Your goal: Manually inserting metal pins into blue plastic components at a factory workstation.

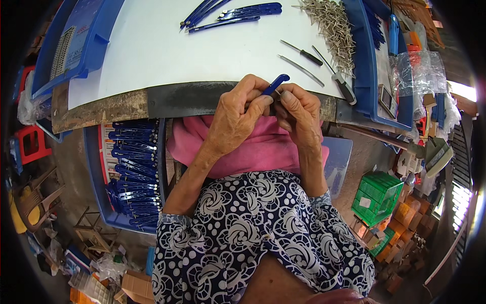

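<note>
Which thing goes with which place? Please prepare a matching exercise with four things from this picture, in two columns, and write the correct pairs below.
Things
1. Blue piece
2. Heap of metal pins
3. Pink cloth
4. Green basket

Places
A. On the person's lap
B. Between the left hand and the right hand
C. Off the table, at the person's right
D. On the white tabletop

Right pairs: 1-B, 2-D, 3-A, 4-C

And it's a navy blouse point(253, 223), white rose-and-dot print point(240, 234) swirling all over, paler blue-grey cuffs point(174, 220), bare hands point(236, 119), bright pink lap fabric point(243, 158)
</note>
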The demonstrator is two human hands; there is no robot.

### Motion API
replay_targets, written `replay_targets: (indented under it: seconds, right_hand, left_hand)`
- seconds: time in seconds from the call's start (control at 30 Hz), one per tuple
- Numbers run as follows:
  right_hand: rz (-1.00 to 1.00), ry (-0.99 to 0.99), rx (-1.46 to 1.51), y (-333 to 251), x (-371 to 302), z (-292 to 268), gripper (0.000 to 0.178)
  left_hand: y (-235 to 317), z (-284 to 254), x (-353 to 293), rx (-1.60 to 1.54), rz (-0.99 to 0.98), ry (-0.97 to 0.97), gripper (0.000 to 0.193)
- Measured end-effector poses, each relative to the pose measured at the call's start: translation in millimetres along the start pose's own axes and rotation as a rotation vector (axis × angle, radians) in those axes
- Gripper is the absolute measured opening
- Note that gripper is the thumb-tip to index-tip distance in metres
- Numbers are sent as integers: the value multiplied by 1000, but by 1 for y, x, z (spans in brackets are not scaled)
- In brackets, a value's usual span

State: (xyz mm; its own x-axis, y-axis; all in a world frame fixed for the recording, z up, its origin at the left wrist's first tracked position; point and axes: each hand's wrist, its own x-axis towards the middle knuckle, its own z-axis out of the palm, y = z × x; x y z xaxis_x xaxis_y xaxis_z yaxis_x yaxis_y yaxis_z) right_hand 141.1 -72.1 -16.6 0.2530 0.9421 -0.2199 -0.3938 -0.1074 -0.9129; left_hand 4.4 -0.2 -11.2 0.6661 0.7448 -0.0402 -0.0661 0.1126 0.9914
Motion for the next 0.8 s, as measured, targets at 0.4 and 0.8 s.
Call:
replay_targets:
  seconds: [0.4,0.8]
  right_hand:
    - [-15,28,-32,1,-1,2,22]
    - [-26,35,-35,2,-1,1,23]
  left_hand:
    - [0,1,0,-2,-9,1,10]
    - [0,0,-1,-9,-10,-2,10]
